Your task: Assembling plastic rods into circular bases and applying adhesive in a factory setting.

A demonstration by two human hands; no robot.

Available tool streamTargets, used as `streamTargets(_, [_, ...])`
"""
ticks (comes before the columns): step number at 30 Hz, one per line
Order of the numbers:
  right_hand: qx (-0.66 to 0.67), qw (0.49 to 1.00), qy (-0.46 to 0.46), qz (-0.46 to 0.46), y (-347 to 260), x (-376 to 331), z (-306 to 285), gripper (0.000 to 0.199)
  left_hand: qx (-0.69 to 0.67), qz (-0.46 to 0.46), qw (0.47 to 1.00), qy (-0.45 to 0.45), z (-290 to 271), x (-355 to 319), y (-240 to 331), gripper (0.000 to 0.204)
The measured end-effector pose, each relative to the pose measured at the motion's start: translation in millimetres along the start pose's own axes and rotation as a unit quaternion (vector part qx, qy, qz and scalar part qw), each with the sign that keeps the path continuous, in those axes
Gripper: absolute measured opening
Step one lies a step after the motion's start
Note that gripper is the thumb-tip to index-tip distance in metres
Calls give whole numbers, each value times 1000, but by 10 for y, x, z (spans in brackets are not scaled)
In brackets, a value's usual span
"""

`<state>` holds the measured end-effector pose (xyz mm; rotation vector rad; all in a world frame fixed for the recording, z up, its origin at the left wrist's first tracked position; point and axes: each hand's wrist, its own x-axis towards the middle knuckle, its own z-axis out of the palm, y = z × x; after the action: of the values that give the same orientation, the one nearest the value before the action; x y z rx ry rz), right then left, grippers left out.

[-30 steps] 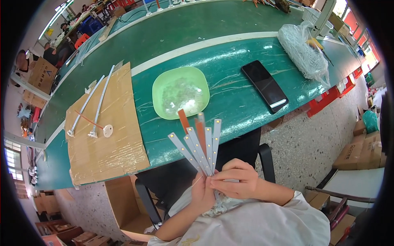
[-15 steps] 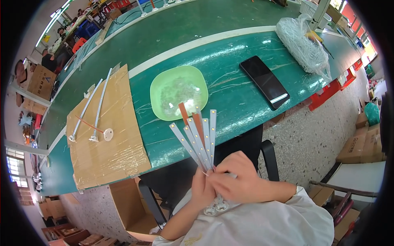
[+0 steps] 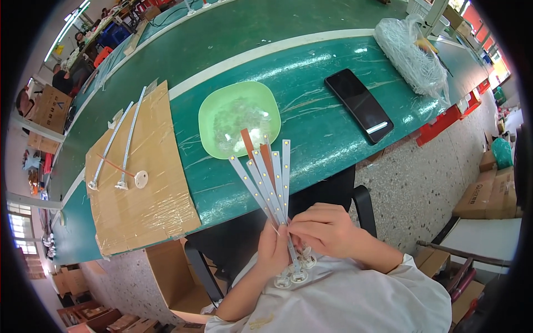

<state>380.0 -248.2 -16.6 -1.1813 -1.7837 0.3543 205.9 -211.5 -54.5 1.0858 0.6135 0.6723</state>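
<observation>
Hands, left [image 3: 273, 248] and right [image 3: 325, 228], both pinch shut on a fan of thin white LED strips [image 3: 266, 180] splayed above them toward the green plastic dish [image 3: 208, 119] on the counter [image 3: 311, 111]; a loose pinch could spill them.

The desk [image 3: 311, 116] is dark green with a pale stripe. The bowl [image 3: 239, 117] is light green, the phone [image 3: 358, 105] black, the cardboard sheet [image 3: 144, 183] brown. The strips [image 3: 266, 177] are white with yellow dots; two show orange.
</observation>
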Motion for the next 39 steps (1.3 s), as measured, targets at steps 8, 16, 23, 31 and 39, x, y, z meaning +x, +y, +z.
streamTargets(8, [10, 999, 41, -35, 8, 66, 166, 23, 135, 65, 988, -27, -108, 22, -121, 35])
streamTargets(16, [-42, 997, 28, 62, -68, 169, -67, 17, 165, 46, 985, -29, 26, 120, 64, 23])
streamTargets(23, [58, 991, 33, 120, -35, 69, -114, 7, 148, 63, 985, -55, 22, 105, 15, 27])
streamTargets(31, [310, 929, 31, 197, -24, -68, -120, 5, -66, -96, 964, -240, -191, 203, 93, 69])
streamTargets(39, [323, 918, 4, 229, 109, -77, -136, 5, -145, -106, 949, -260, -245, 285, -70, 62])
